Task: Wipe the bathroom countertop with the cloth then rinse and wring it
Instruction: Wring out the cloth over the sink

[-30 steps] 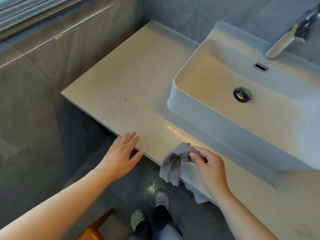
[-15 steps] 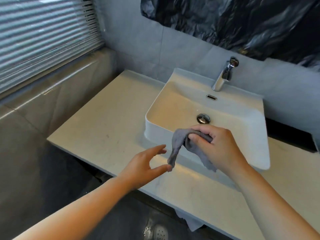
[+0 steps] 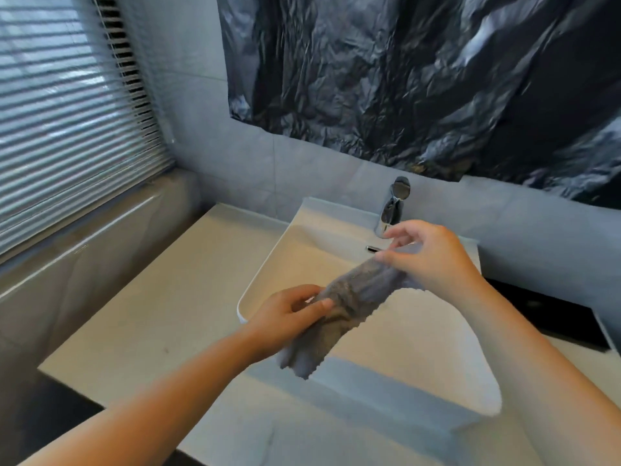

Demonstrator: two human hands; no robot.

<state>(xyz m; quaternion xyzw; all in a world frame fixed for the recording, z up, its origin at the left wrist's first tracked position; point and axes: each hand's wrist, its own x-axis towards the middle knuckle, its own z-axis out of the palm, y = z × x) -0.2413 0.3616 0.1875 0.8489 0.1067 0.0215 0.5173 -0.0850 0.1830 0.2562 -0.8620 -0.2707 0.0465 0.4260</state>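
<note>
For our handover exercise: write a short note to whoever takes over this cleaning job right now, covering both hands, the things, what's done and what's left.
Hands: left hand grips the cloth at its lower end; right hand pinches its upper end.
The cloth is stretched over the sink, off the countertop.
Done: wiping seems finished.
Left: no water runs from the tap yet; rinse, then wring.

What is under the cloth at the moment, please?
The sink bowl lies under the cloth, which the left hand and right hand hold above it. The bowl's middle is hidden behind them.
</note>
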